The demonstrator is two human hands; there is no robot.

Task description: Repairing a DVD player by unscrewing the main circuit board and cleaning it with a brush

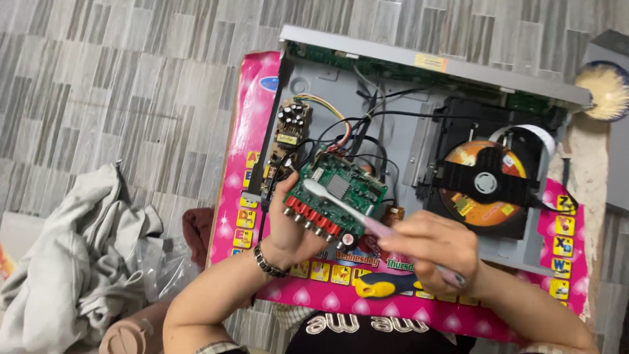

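Observation:
My left hand (291, 229) holds a green circuit board (341, 190) with a row of red sockets along its near edge, lifted above an opened grey disc player (400, 124). Dark wires still run from the board into the player. My right hand (429, 246) grips a toothbrush (327, 195) with a pale pink handle; its white head rests on the board's top face. A metal watch band sits on my left wrist.
The player lies on a pink children's board (246, 118) with letter tiles. Inside it are a brown power board (288, 137) and a disc drive holding an orange disc (481, 183). A yellow-handled screwdriver (383, 285) lies near my right hand. Grey cloth (78, 255) is heaped at left.

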